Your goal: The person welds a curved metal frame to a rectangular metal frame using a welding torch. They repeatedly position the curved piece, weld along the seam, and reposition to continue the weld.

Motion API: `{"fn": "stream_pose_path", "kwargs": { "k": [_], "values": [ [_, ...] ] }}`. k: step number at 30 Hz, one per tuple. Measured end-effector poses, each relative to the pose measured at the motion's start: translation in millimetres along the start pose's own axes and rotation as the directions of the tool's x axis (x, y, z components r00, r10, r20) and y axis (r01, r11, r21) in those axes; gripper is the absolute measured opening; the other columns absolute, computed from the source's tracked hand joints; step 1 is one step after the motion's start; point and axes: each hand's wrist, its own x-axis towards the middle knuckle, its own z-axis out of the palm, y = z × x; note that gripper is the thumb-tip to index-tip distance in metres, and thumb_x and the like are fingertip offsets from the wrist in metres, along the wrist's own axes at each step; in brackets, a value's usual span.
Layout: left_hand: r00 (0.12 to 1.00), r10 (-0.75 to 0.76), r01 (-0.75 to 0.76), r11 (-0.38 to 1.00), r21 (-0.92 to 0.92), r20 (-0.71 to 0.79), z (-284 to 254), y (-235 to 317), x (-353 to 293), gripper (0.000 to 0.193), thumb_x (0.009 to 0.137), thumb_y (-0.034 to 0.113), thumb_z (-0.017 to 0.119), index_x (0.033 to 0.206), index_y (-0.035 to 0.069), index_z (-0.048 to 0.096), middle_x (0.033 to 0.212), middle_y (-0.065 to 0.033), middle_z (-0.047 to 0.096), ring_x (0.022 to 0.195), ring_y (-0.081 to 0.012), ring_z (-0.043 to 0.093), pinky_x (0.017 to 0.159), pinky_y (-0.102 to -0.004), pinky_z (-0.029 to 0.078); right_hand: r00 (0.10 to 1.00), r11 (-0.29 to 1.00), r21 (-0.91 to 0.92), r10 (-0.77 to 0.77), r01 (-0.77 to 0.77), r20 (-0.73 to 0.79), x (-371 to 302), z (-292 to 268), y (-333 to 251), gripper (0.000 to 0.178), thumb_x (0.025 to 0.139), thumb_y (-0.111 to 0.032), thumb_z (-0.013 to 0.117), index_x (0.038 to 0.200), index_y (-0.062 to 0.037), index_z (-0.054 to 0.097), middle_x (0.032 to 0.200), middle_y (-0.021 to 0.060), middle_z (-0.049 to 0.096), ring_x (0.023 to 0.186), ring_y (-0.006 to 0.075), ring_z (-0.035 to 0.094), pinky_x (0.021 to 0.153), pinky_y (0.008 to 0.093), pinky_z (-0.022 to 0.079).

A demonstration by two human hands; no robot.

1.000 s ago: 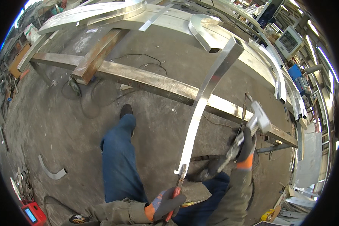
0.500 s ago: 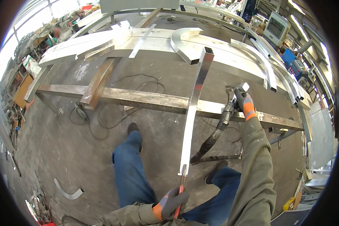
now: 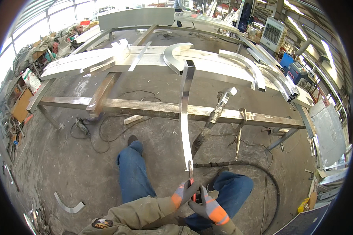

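Observation:
My left hand (image 3: pixel 184 194) is closed round red-handled pliers (image 3: pixel 191 181). My right hand (image 3: pixel 204 204) has closed on the handle ends from the other side, its fingers partly hidden. The pliers' dark jaws grip the near end of a shiny square metal tube (image 3: pixel 184 125). That tube lies across a long metal beam (image 3: pixel 153 106), its open far end raised toward the bench. Just right of the tube, a welding torch (image 3: pixel 215 113) with dark wrapping and a pale tip leans on the beam, touched by neither hand.
Curved metal pieces (image 3: pixel 249 64) lie on the pale panel (image 3: pixel 145 55) ahead. A metal clamp (image 3: pixel 240 133) hangs from the beam at right. A thick black hose (image 3: pixel 268 176) and thin cables run over the floor. A curved offcut (image 3: pixel 69 205) lies at lower left.
My right hand has let go of the welding torch, leaving it on the beam, and come down to the pliers beside my left hand. The view has shifted, bringing the clamp into sight.

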Motion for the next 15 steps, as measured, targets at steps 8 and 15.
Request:
{"fn": "stream_pose_path", "kwargs": {
  "k": [8,15],
  "values": [
    [0.978,0.036,-0.186,0.585,0.789,0.203,-25,7,29,0.050,0.095,0.052,0.056,0.087,0.003,0.064,0.081,-0.0126,0.068,0.078,-0.0271,0.064,0.069,-0.0400,0.048,0.900,0.893,0.448,0.168,0.033,-0.401,81,41,109,0.042,0.085,-0.020,0.072,0.120,-0.0019,0.056,0.102,0.0142,0.066,0.091,0.0268,0.066,0.080,0.0373,0.052],
    [0.667,0.585,-0.104,-0.541,0.834,0.462,-57,153,-30,0.053,0.089,0.015,0.047,0.138,-0.004,0.045,0.136,-0.0242,0.053,0.122,-0.0371,0.055,0.107,-0.0449,0.040,0.781,0.915,-0.402,-0.269,0.026,-0.563,21,21,62,0.041,0.080,-0.014,0.070,0.118,-0.0063,0.059,0.099,0.0211,0.069,0.094,0.0411,0.066,0.079,0.0448,0.053]
  ]
}}
